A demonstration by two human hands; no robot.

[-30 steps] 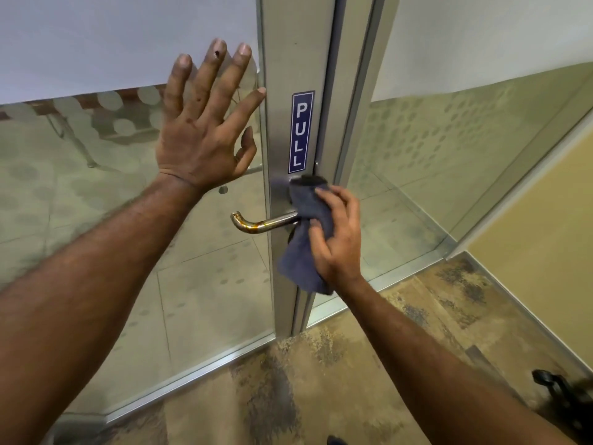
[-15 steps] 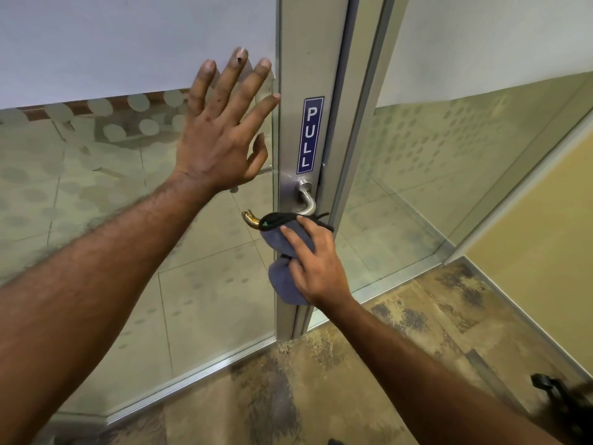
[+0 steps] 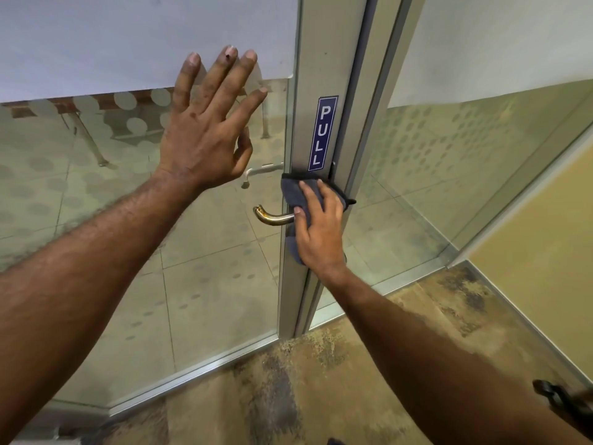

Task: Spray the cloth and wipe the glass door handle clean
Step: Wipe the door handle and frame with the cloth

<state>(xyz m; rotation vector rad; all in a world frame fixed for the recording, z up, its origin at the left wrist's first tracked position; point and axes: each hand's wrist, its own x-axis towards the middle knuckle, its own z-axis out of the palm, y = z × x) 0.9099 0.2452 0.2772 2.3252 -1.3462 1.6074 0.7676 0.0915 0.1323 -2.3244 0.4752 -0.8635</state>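
A brass-coloured lever handle [image 3: 272, 217] sticks out to the left from the metal door stile [image 3: 321, 59]. My right hand [image 3: 317, 232] presses a grey-blue cloth [image 3: 296, 192] flat against the handle's base on the stile, just under the blue PULL sticker [image 3: 323, 133]. The handle's root and its plate are hidden by the cloth. My left hand [image 3: 208, 130] lies flat on the glass door pane [image 3: 112, 220], fingers spread, up and left of the handle. No spray bottle is in view.
A fixed glass panel [image 3: 449, 171] stands right of the stile, with a yellow wall [image 3: 545, 252] beyond it. Mottled brown carpet [image 3: 288, 396] covers the floor on my side. A dark object [image 3: 561, 403] shows at the lower right edge.
My right hand has carried the cloth from the lever's grip up to the handle's base under the sticker. The left hand has stayed flat on the glass.
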